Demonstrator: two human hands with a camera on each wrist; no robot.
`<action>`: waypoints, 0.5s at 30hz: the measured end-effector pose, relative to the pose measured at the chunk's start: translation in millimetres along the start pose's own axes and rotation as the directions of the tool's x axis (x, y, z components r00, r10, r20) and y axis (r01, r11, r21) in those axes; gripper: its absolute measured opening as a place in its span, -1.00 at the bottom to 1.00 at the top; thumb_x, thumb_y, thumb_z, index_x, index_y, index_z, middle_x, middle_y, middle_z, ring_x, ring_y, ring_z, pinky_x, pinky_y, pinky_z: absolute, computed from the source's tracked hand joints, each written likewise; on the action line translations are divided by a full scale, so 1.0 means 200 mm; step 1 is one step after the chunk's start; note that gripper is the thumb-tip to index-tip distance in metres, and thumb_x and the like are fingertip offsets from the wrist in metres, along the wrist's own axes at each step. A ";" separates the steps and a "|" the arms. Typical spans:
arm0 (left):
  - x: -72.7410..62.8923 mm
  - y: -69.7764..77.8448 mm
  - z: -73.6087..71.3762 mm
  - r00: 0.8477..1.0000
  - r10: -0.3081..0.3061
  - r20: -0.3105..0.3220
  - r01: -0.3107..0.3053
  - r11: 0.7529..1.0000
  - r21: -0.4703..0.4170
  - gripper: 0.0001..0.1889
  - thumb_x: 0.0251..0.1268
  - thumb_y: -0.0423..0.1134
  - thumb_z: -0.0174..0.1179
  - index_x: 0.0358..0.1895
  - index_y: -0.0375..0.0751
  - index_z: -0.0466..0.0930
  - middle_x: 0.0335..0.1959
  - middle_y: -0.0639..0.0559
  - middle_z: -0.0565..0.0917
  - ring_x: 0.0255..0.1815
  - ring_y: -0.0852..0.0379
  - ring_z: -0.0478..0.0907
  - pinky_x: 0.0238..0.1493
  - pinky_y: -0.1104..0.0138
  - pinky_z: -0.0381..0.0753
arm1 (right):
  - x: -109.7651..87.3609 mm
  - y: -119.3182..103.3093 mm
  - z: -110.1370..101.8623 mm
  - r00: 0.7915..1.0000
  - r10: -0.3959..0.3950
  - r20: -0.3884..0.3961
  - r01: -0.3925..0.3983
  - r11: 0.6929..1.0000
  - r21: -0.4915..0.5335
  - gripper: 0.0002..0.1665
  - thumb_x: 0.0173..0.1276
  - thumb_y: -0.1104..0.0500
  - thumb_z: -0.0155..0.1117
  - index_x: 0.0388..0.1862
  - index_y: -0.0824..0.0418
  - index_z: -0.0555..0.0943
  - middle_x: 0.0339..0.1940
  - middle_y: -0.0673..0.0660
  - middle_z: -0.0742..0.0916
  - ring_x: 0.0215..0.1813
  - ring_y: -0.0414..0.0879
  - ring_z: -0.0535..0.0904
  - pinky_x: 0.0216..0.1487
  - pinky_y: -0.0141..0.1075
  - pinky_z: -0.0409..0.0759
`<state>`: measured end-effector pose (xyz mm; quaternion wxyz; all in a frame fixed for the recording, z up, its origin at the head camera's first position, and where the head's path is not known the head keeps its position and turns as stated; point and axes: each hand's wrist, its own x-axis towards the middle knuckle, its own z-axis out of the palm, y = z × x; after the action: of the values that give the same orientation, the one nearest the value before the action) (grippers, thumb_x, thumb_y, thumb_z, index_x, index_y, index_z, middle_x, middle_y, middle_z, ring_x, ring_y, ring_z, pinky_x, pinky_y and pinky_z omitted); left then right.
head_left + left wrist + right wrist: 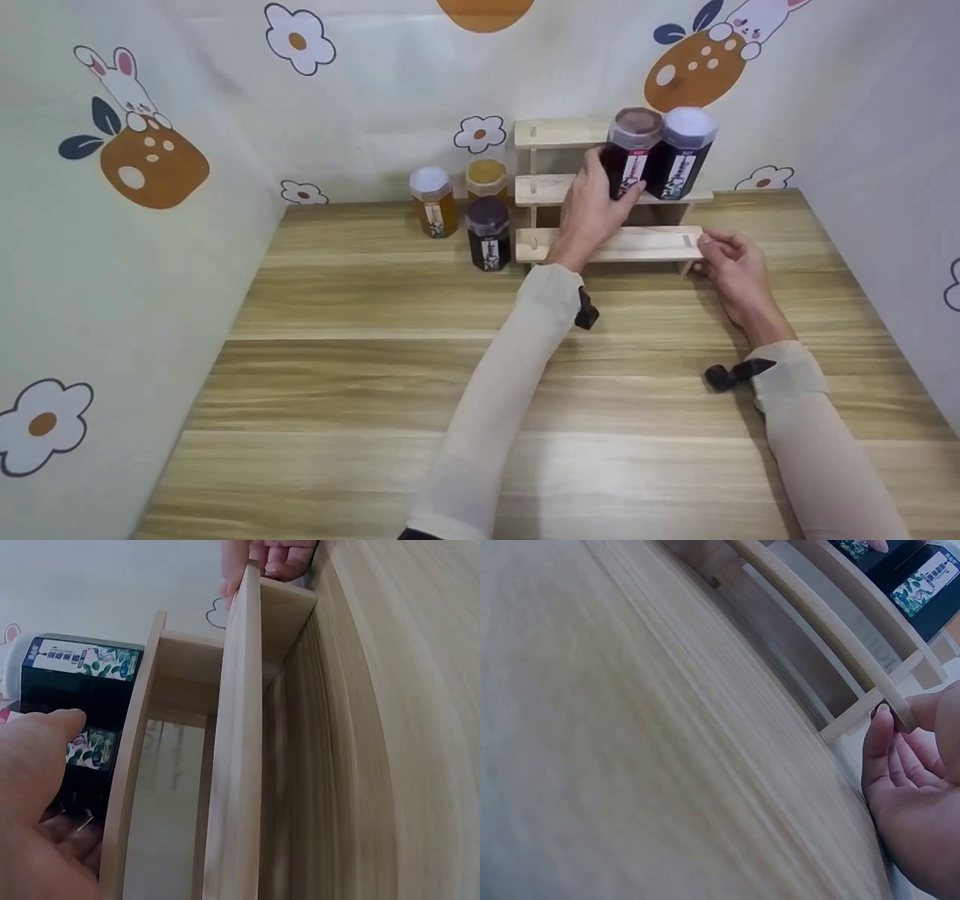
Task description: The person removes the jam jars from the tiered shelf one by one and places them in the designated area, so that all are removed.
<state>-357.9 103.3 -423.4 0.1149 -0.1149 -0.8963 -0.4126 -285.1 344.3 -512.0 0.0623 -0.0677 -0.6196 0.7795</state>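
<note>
My left hand (591,208) grips a dark jar (637,159) with a brownish lid and a red-topped label, thumb across its front. This jar is at the middle tier of a three-tier wooden rack (630,244). Directly to its right, on the same tier, stands another dark jar (684,159) with a white lid. In the left wrist view the thumb lies over the jar's label, with fingers curled behind. My right hand (739,274) pinches the right end of the lowest shelf (885,686) between thumb and fingers.
Left of the rack, a white-lidded amber jar (435,214), a yellow-lidded jar (486,176) and a dark jar (489,244) stand on the wood-grain table (360,375). Behind and at both sides hangs a pale patterned cloth (375,82).
</note>
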 end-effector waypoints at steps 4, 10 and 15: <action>0.00 0.01 0.01 0.999 -0.029 -0.025 0.029 0.999 0.017 -0.14 0.37 0.22 0.45 0.55 -0.05 0.24 0.37 -0.02 0.66 0.33 0.09 0.66 0.26 0.28 0.70 | 0.00 0.00 0.00 1.000 0.001 -0.001 -0.001 1.000 0.005 -0.59 0.57 0.18 0.39 0.25 0.27 0.49 -0.09 0.03 0.77 -0.21 -0.24 0.73 -0.19 -0.46 0.77; -0.02 0.01 0.00 0.997 -0.055 -0.050 0.054 0.998 -0.012 -0.15 0.29 0.16 0.52 0.50 -0.03 0.26 0.32 0.00 0.67 0.30 0.11 0.66 0.24 0.29 0.70 | 0.01 0.01 0.01 1.000 -0.006 0.008 0.006 1.000 0.013 -0.62 0.57 0.20 0.38 0.23 0.27 0.49 -0.10 0.03 0.78 -0.20 -0.23 0.74 -0.17 -0.45 0.78; -0.05 -0.01 -0.02 0.997 -0.008 -0.083 0.002 0.997 -0.074 -0.15 0.20 0.04 0.58 0.45 -0.15 0.32 0.33 -0.05 0.63 0.34 0.07 0.60 0.38 0.32 0.62 | 0.01 0.01 0.00 1.000 -0.026 0.015 0.026 0.999 0.027 -0.63 0.58 0.23 0.36 0.23 0.31 0.50 -0.14 0.02 0.80 -0.22 -0.23 0.74 -0.20 -0.44 0.78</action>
<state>-349.3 98.6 -425.4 0.1467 -0.0994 -0.8753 -0.4500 -286.5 343.2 -513.9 0.0688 -0.0529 -0.6103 0.7874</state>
